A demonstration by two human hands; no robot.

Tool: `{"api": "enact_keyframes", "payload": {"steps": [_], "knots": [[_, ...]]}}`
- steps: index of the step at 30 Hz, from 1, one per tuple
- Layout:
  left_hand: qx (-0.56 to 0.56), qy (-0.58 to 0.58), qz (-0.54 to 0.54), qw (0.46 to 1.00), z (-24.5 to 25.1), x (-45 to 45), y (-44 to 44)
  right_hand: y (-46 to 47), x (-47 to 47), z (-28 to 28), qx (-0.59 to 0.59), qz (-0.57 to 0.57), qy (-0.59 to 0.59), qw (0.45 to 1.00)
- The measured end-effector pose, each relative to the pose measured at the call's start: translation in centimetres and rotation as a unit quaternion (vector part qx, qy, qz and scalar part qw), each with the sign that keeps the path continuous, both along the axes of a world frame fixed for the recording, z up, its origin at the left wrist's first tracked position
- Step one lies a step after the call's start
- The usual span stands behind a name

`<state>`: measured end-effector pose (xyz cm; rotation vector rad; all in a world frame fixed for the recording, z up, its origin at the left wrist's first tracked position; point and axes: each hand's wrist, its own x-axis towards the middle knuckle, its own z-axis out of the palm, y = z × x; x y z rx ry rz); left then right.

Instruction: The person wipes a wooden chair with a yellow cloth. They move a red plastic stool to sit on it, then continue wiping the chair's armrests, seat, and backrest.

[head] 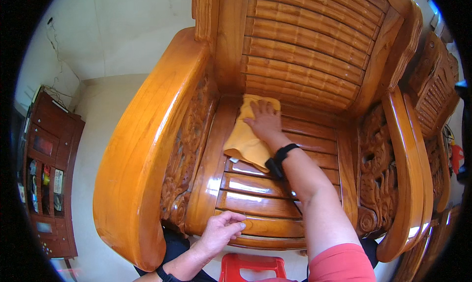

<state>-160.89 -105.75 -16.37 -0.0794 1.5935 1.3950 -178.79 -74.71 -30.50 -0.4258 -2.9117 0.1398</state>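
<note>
A large varnished wooden armchair (258, 204) with a slatted seat and carved side panels fills the middle. My right hand (263, 121) lies spread on a yellow cloth (247, 138), pressing it against the back left part of the seat. The fingers are apart on top of the cloth, not closed round it. A small white tag sticks out at the cloth's lower edge. My left hand (223, 226), with nothing in it, hovers at or rests near the seat's front edge, fingers loosely bent; contact cannot be told. Both wrists wear black bands.
A red plastic stool (254, 260) stands below the chair's front. Broad armrests (136, 149) flank the seat. A dark red wooden cabinet (55, 145) with items on its shelves stands at the far left. More carved wooden furniture (435, 90) stands at the right.
</note>
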Motion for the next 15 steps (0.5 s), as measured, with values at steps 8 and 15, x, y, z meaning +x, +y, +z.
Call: {"api": "enact_keyframes", "payload": {"steps": [8, 15], "knots": [[0.004, 0.000, -0.030, 1.000, -0.9, 0.7, 0.6, 0.5, 0.9, 3.9, -0.066, -0.155, -0.145, 0.975], [-0.028, -0.012, -0.016, 0.999, -2.0, -0.3, 0.7, 4.2, 2.4, 2.3, -0.077, 0.033, -0.128, 0.988]]}}
